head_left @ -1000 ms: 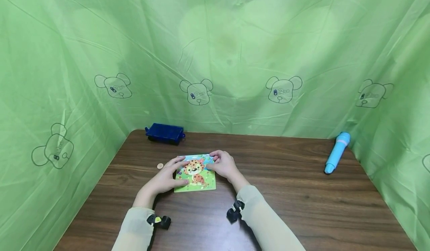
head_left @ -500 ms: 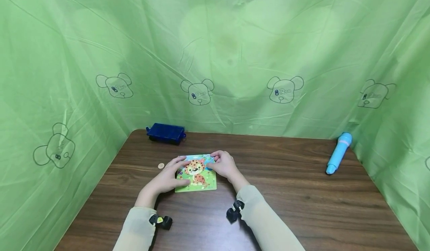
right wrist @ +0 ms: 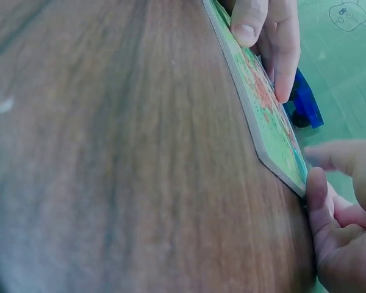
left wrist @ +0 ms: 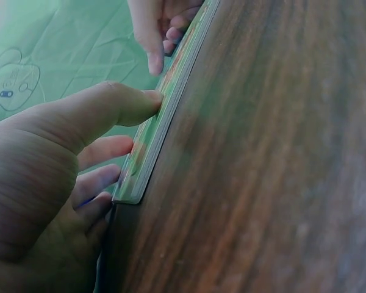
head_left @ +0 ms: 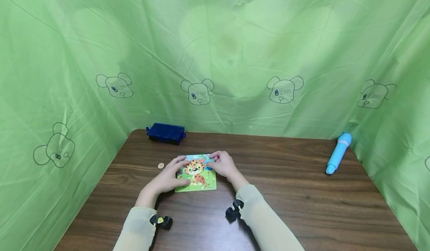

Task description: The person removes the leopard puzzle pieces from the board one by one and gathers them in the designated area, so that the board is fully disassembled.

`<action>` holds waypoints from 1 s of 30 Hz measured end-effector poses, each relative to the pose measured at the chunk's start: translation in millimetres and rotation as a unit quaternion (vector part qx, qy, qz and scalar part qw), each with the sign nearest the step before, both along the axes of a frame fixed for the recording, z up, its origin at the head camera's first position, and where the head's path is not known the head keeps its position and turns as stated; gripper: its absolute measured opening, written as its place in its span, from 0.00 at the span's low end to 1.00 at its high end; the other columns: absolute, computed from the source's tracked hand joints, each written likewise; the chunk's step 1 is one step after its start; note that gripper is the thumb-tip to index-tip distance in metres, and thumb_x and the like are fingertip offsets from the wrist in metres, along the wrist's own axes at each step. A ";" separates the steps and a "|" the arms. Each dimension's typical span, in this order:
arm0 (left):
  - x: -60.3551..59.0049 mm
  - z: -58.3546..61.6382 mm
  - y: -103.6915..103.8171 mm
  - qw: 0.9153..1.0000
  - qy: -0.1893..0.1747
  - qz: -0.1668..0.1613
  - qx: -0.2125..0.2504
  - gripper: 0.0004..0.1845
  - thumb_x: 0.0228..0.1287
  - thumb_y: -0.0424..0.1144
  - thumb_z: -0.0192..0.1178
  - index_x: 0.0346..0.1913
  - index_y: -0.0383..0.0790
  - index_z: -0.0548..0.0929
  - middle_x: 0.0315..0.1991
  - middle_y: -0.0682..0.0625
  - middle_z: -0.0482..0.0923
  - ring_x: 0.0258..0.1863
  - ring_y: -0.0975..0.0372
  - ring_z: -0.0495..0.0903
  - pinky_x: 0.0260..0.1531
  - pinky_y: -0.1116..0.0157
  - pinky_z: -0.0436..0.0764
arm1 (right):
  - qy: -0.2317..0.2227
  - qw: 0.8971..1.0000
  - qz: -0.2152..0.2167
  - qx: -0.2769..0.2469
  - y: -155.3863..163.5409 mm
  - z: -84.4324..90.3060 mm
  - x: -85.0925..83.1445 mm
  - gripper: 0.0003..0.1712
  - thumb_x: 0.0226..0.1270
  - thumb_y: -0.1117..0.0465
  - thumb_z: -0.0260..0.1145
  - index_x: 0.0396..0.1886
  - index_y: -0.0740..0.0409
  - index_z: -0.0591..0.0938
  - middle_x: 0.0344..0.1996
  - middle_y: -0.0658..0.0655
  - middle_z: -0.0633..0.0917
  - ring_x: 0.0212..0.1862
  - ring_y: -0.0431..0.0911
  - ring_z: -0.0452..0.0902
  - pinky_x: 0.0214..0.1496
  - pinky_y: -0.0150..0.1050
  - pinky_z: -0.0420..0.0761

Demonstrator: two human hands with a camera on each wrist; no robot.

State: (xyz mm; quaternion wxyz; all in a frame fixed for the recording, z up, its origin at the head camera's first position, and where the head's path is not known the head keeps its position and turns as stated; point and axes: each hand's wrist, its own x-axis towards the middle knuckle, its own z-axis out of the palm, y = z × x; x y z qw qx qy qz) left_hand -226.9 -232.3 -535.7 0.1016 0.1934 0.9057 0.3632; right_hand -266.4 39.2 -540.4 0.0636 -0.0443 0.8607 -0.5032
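Note:
A thick, square picture board (head_left: 198, 182) with a spotted leopard cub on green and blue lies flat on the table. My left hand (head_left: 168, 177) spreads over its left side. In the left wrist view its thumb presses on the board's face (left wrist: 145, 135), with the other fingers at the side edge. At the upper right corner, my right hand (head_left: 224, 166) holds the board, its thumb over the face and curled fingers at the edge. A blue patch shows beside that thumb; whether it is a separate piece I cannot tell. The right hand (right wrist: 348, 213) hides part of the corner.
A small round token (head_left: 161, 166) lies just left of the board. Behind it stands a dark blue toy cart or box (head_left: 165, 132) near the table's back edge. A light blue toy microphone (head_left: 338, 153) lies at the far right. Green curtains (head_left: 235, 49) surround the brown table (head_left: 285, 191).
The right hand shifts very slightly at the corner. The left hand and the board stay in place; the small overall shift earlier comes with the head view.

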 end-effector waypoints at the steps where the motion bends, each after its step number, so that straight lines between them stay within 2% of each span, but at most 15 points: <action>1: 0.4 1.1 0.5 1.000 0.000 0.000 0.000 0.44 0.66 0.50 0.78 0.82 0.44 0.73 0.87 0.42 0.56 0.88 0.40 0.46 0.77 0.30 0.61 | 0.000 1.000 -0.001 -0.005 0.1 0.6 0.4 0.17 0.64 0.60 0.80 0.50 0.60 0.88 0.40 0.55 0.77 0.41 0.44 0.72 0.44 0.37 0.74; 6: 1.9 4.5 2.9 1.000 0.000 0.003 -0.001 0.43 0.66 0.49 0.78 0.81 0.43 0.74 0.87 0.42 0.57 0.88 0.41 0.46 0.77 0.31 0.61 | -0.013 0.999 -0.014 -0.040 0.3 1.0 3.1 0.17 0.67 0.63 0.79 0.52 0.62 0.85 0.43 0.56 0.79 0.38 0.43 0.76 0.39 0.35 0.83; 9: 1.5 3.6 4.2 1.000 0.008 -0.003 0.000 0.42 0.65 0.46 0.78 0.80 0.42 0.75 0.87 0.43 0.59 0.87 0.42 0.50 0.77 0.33 0.63 | -0.004 0.999 -0.012 -0.042 0.0 0.8 4.0 0.18 0.66 0.65 0.78 0.54 0.63 0.85 0.45 0.57 0.81 0.38 0.43 0.78 0.39 0.36 0.86; 14: -0.3 1.0 6.5 0.999 0.025 -0.029 -0.001 0.40 0.64 0.43 0.76 0.79 0.41 0.76 0.84 0.43 0.64 0.83 0.41 0.61 0.76 0.37 0.66 | 0.053 0.998 0.011 0.022 -0.4 2.9 3.4 0.18 0.65 0.64 0.78 0.53 0.60 0.85 0.47 0.56 0.83 0.41 0.44 0.79 0.47 0.40 0.84; 17: -1.0 1.0 8.3 0.999 0.024 -0.033 0.002 0.39 0.63 0.41 0.75 0.78 0.41 0.77 0.83 0.43 0.66 0.83 0.42 0.63 0.77 0.38 0.67 | 0.079 0.995 0.025 0.058 -0.7 6.0 2.3 0.18 0.65 0.62 0.77 0.53 0.60 0.85 0.48 0.55 0.83 0.45 0.46 0.79 0.54 0.44 0.82; 21: -1.5 1.5 10.9 0.999 0.018 -0.031 0.001 0.40 0.61 0.39 0.74 0.79 0.41 0.77 0.83 0.43 0.65 0.83 0.42 0.61 0.76 0.38 0.67 | 0.087 0.992 0.039 0.078 -1.1 11.1 1.8 0.17 0.67 0.61 0.77 0.53 0.61 0.85 0.49 0.57 0.82 0.52 0.51 0.80 0.61 0.49 0.81; 30: 1.0 1.8 11.7 1.000 0.005 -0.023 0.000 0.41 0.61 0.37 0.73 0.79 0.42 0.76 0.84 0.43 0.63 0.83 0.41 0.59 0.76 0.36 0.66 | 0.072 0.991 0.037 0.106 -6.4 12.8 3.3 0.17 0.71 0.58 0.75 0.54 0.60 0.84 0.53 0.59 0.82 0.57 0.54 0.79 0.64 0.52 0.81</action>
